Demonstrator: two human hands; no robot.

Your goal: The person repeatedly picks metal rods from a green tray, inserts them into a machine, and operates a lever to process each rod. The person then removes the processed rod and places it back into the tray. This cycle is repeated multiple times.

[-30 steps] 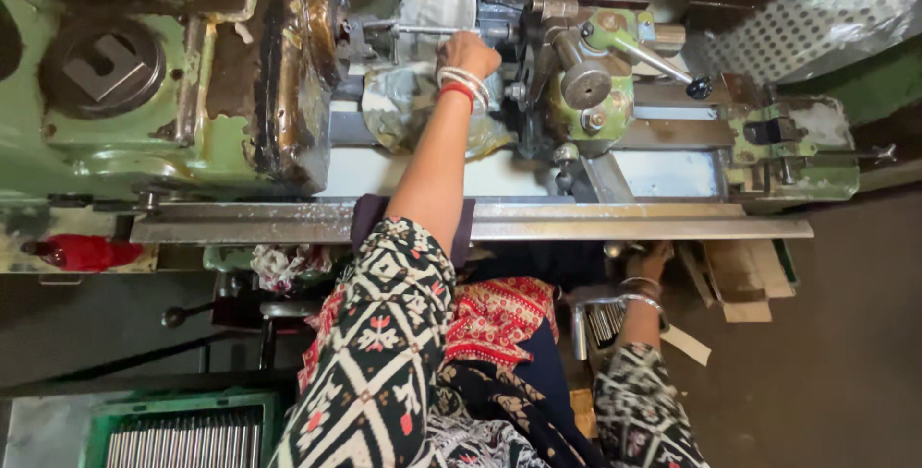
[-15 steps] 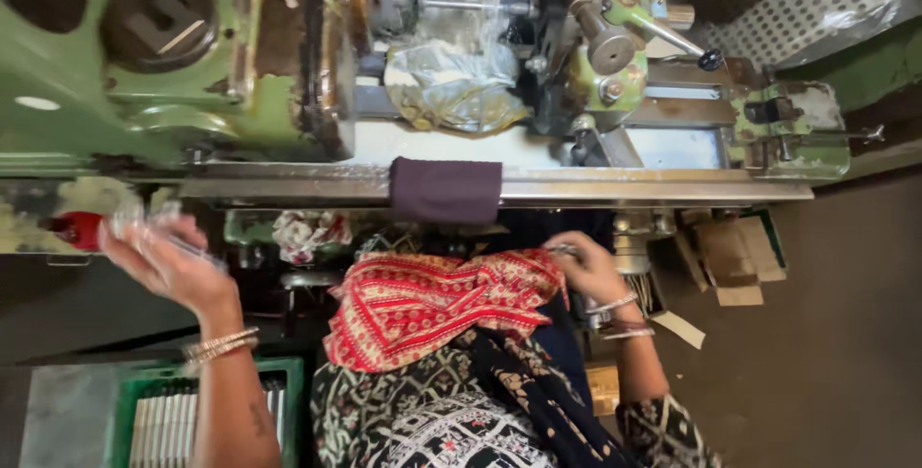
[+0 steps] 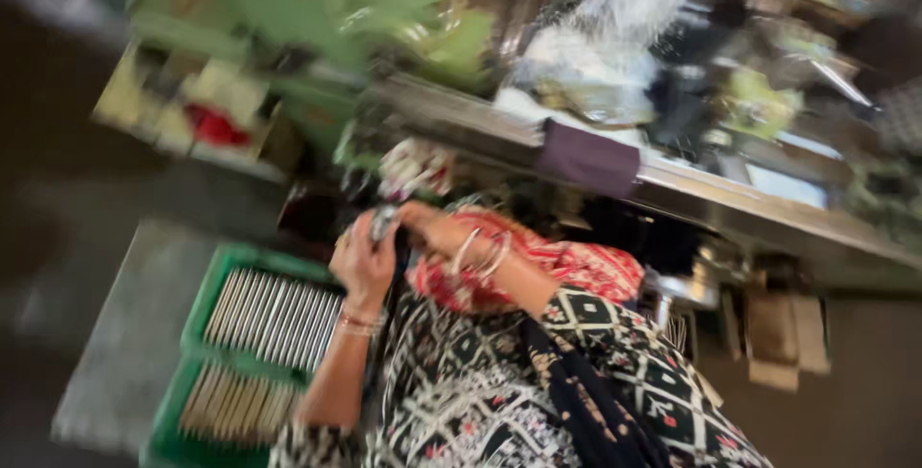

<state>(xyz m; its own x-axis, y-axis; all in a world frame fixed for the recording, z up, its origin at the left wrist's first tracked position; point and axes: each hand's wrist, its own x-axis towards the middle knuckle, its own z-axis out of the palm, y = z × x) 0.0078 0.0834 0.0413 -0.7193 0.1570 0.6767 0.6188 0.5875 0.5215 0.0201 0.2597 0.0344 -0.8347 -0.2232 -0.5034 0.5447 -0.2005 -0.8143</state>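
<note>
a small grey metal piece (image 3: pixel 382 221), blurred, sits between both hands, which meet in front of the body. the left hand (image 3: pixel 363 262) curls closed around it; the right hand (image 3: pixel 437 231) touches it, its grip unclear. just below the left hand lies a green crate (image 3: pixel 197 310) of metal rods (image 3: pixel 274 314); beyond the hands stands the green machine (image 3: pixel 384 17).

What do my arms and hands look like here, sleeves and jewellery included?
Both hands are bare. The left hand has thin bangles at the wrist, forearm bare. The right hand wears several pale bangles; its sleeve is black with a white geometric print and small red motifs. The view is blurred.
</note>
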